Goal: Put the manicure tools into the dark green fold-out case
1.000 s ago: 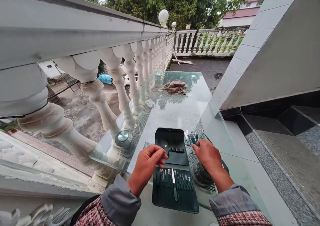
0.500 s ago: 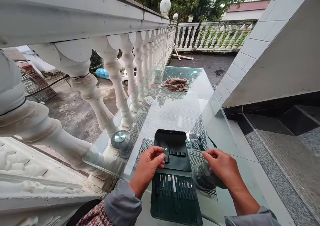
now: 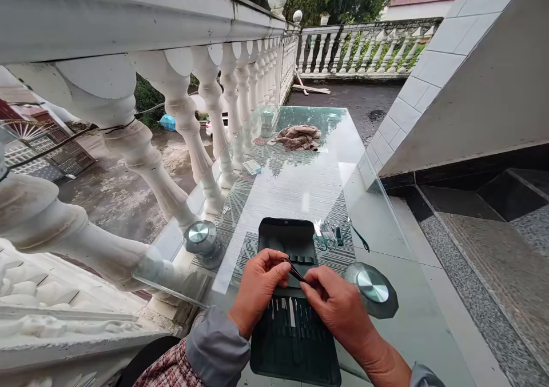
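A dark green tool case (image 3: 295,352) lies unfolded on the glass table, with a row of slim metal tools (image 3: 292,311) in its lower half. Over the middle of the case, a small dark slender tool (image 3: 295,271) is held between both hands. My left hand (image 3: 259,281) pinches its upper end with thumb and forefinger. The fingertips of my right hand (image 3: 337,301) are closed on its lower end. Several small metal tools (image 3: 330,234), scissors among them, lie on the glass right of the case. A dark-handled tool (image 3: 359,235) is beside them.
The glass table (image 3: 377,215) rests on round-topped supports (image 3: 199,235). A crumpled brown cloth (image 3: 299,138) lies near its far end, and a small card (image 3: 252,167) is on the left. White balusters (image 3: 186,118) run along the left; a tiled slanting wall (image 3: 433,84) stands right.
My right hand has moved left from beside the loose tools to meet my left hand, bringing a dark slender tool over the case. The view has shifted slightly.
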{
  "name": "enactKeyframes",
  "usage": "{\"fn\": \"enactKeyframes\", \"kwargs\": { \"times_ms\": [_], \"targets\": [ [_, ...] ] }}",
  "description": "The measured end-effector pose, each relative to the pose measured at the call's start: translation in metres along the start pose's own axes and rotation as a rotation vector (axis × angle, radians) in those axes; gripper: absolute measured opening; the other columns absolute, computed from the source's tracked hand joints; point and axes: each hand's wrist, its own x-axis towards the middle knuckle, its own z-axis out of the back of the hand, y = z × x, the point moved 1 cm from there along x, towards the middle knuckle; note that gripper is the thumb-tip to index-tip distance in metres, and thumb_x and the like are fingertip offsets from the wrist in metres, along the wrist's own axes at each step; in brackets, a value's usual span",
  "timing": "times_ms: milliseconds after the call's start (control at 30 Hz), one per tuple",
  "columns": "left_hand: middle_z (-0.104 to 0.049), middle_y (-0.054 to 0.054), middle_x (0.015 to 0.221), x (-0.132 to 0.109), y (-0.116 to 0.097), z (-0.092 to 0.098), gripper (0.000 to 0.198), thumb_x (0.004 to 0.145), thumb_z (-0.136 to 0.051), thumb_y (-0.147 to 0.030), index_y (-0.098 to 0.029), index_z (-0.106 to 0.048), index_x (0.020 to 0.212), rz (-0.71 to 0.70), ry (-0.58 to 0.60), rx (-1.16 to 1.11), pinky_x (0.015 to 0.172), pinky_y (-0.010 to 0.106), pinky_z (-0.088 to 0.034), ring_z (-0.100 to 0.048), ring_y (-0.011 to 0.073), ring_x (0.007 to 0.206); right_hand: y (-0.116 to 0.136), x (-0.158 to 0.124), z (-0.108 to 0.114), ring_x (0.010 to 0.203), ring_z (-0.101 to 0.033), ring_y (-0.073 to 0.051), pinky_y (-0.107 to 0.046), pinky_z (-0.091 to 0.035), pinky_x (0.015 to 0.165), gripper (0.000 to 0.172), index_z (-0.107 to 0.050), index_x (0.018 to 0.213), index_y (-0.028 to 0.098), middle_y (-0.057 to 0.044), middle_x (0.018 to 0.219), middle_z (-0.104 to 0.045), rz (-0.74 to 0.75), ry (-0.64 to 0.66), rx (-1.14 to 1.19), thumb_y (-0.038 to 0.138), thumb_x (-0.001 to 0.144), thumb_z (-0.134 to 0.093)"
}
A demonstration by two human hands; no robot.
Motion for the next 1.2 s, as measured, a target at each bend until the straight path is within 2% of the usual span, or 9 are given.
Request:
{"fn": "enactKeyframes", "kwargs": {
  "times_ms": [100,233,400,467,600,733,833,1033,1200],
  "targets": [
    [-0.06,-0.002,0.067,0.0,-0.003,0.005,0.02,0.067,-0.067,-0.026,-0.013,-0.063,0.083,-0.028,0.045,0.068,0.053,0.02,-0.043,-0.051,0.0078,0.054,0.008,0.009,-0.002,0.063,-0.053,-0.012,-0.024,-0.042,0.059,0.005,-0.055,0.082,0.02,0.001,0.07,-0.057,-0.021,0.053,0.043,0.024,0.082,-0.051],
    [-0.064,0.002,0.076,0.0,-0.008,0.015,0.02,0.07,-0.066,-0.026,-0.014,-0.066,0.087,-0.073,0.081,0.136,0.058,0.021,-0.046,-0.056,0.0116,0.065,0.017,0.024,-0.006,0.07,-0.056,-0.013,-0.026,-0.045,0.066,0.015,-0.055,0.096,0.022,-0.001,0.078,-0.06,-0.077,0.095,0.148,0.02,0.082,-0.05],
    [-0.063,0.002,0.074,0.005,-0.014,0.022,0.019,0.071,-0.065,-0.027,-0.013,-0.065,0.083,-0.058,0.049,0.13,0.057,0.022,-0.047,-0.056,0.0126,0.064,0.017,0.032,-0.016,0.075,-0.057,-0.014,-0.028,-0.046,0.07,0.012,-0.055,0.093,0.021,-0.002,0.083,-0.061,-0.166,0.143,0.32,0.024,0.082,-0.05],
    [-0.063,0.003,0.078,0.009,-0.015,0.025,0.021,0.073,-0.062,-0.028,-0.014,-0.064,0.089,-0.077,0.005,0.17,0.058,0.024,-0.048,-0.057,0.0133,0.065,0.009,0.033,-0.016,0.077,-0.057,-0.014,-0.029,-0.047,0.071,0.013,-0.053,0.093,0.022,-0.002,0.084,-0.06,-0.265,0.076,0.431,0.029,0.082,-0.051],
    [-0.062,0.004,0.095,0.017,-0.01,0.03,0.03,0.074,-0.057,-0.018,-0.017,-0.061,0.104,-0.188,-0.047,0.483,0.069,0.028,-0.047,-0.055,0.0143,0.072,-0.01,0.038,-0.011,0.073,-0.057,-0.014,-0.029,-0.05,0.066,0.036,-0.048,0.11,0.023,-0.001,0.083,-0.058,-0.481,-0.189,0.644,0.037,0.078,-0.057],
    [-0.061,0.003,0.102,0.021,-0.001,0.029,0.046,0.07,-0.057,-0.008,-0.021,-0.056,0.114,-0.225,0.019,0.718,0.076,0.029,-0.045,-0.053,0.0133,0.07,-0.02,0.043,-0.012,0.066,-0.057,-0.013,-0.028,-0.051,0.061,0.039,-0.051,0.107,0.021,-0.001,0.081,-0.058,-0.563,-0.261,0.686,0.039,0.074,-0.061],
    [-0.061,0.002,0.104,0.021,0.002,0.024,0.049,0.071,-0.055,-0.007,-0.023,-0.054,0.117,-0.228,0.05,0.696,0.075,0.028,-0.044,-0.053,0.0131,0.07,-0.021,0.045,-0.016,0.067,-0.057,-0.014,-0.029,-0.051,0.058,0.037,-0.052,0.103,0.02,-0.003,0.081,-0.06,-0.569,-0.278,0.683,0.038,0.073,-0.062],
    [-0.061,0.001,0.088,0.023,0.008,0.02,0.046,0.07,-0.055,-0.006,-0.02,-0.055,0.114,-0.147,0.033,0.523,0.067,0.024,-0.043,-0.053,0.0128,0.069,-0.022,0.045,-0.023,0.067,-0.058,-0.015,-0.028,-0.051,0.055,0.035,-0.052,0.102,0.02,-0.004,0.083,-0.061,-0.578,-0.301,0.673,0.037,0.073,-0.061],
    [-0.055,0.002,0.088,0.026,0.01,0.02,0.043,0.068,-0.058,-0.005,-0.017,-0.058,0.109,-0.174,0.006,0.638,0.071,0.026,-0.042,-0.051,0.0128,0.072,-0.025,0.045,-0.024,0.065,-0.057,-0.014,-0.028,-0.05,0.053,0.038,-0.053,0.101,0.019,-0.002,0.078,-0.06,-0.609,-0.378,0.645,0.04,0.071,-0.062]
  ]
}}
